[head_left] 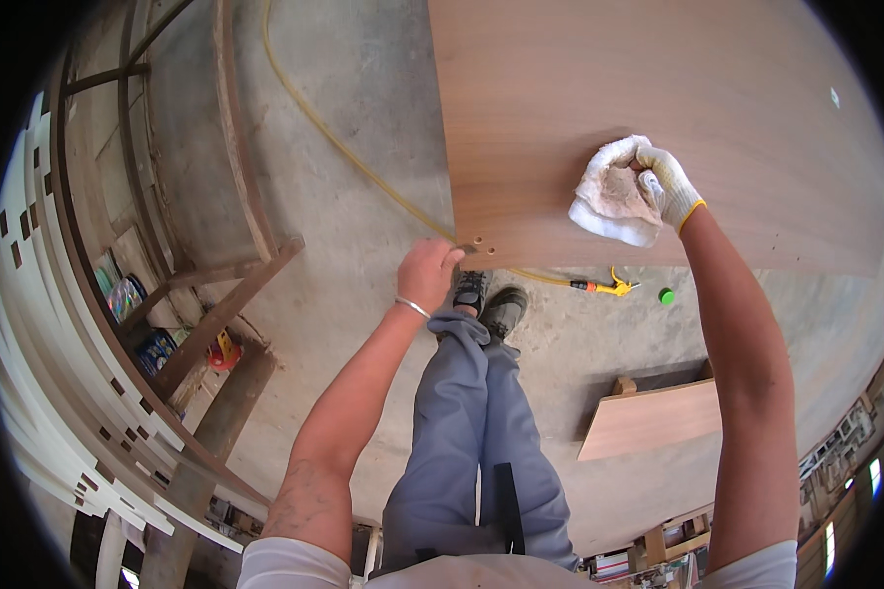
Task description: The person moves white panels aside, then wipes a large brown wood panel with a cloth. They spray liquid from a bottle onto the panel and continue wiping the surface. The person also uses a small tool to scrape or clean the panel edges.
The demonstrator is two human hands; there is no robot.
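A large wood-grained panel [609, 69] lies in front of me, with two small round holes by its near left corner. At that corner my bare left hand [426, 275], with a bracelet at the wrist, is closed. A small dark, flat piece [469, 250] sticks out from its fingers over the panel edge; its kind cannot be made out. My right hand [672, 188] wears a white knit glove with a yellow cuff. Its fingers grip a bunched white cloth [609, 228], stained brownish in the middle, which rests on the panel.
A yellow air hose [344, 152] runs across the concrete floor and under the panel to a yellow blow gun [614, 286]. Near it lies a green cap [667, 295]. A smaller board [653, 420] rests on blocks at right. Brown metal frames [241, 147] stand at left.
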